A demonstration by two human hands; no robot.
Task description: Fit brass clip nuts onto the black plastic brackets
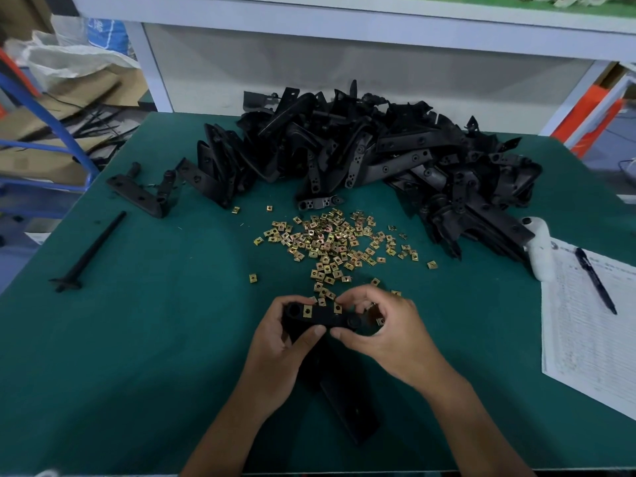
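Both hands meet over the near middle of the green-covered work table (165, 339), holding one long black plastic bracket (327, 320) between them: the left hand (278, 342) curls round its left end with the thumb pressed on the near edge, while the right hand (382, 325) grips the right end, thumb underneath and fingers bent over the top. Two square brass clip nuts (307, 311) already sit on the bracket's upper edge, between the two grips; whether the right one is fully seated is hard to tell. A few loose nuts seem tucked inside the right hand. Just beyond the fingertips lies the scattered heap of brass clip nuts (330, 242), and farther off the big pile of unfitted black brackets (378, 153), so by my reckoning most of the job remains. Right of the right hand lies a printed paper form (592, 339) with a dark pen (595, 280) on it; its writing is too small to read, and no brand shows.
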